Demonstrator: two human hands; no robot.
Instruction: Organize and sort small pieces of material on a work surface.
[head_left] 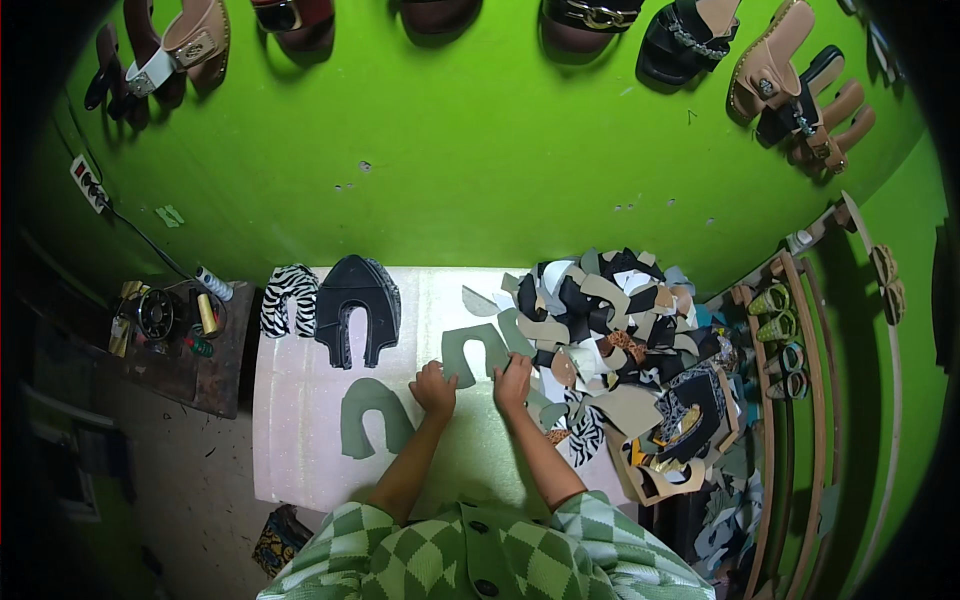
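Observation:
A grey-green U-shaped cut piece (462, 350) lies on the pale table in front of me, its opening toward me. My left hand (434, 388) is closed at the end of its left leg, fingers curled at the edge. At the right leg, my right hand (512, 382) pinches the material. A second grey-green U-shaped piece (366, 410) lies flat to the left of my left hand. Farther back are a stack of black U-shaped pieces (352, 280) and zebra-patterned U-shaped pieces (288, 283). My fingertips are partly hidden.
A large heap of scraps (600, 325) covers the table's right side. Beyond it stands a wooden rack (790, 380) with sandals. On the left, a small dark table (185, 375) carries thread spools and tools. Sandals (690, 45) hang on the green wall (480, 150).

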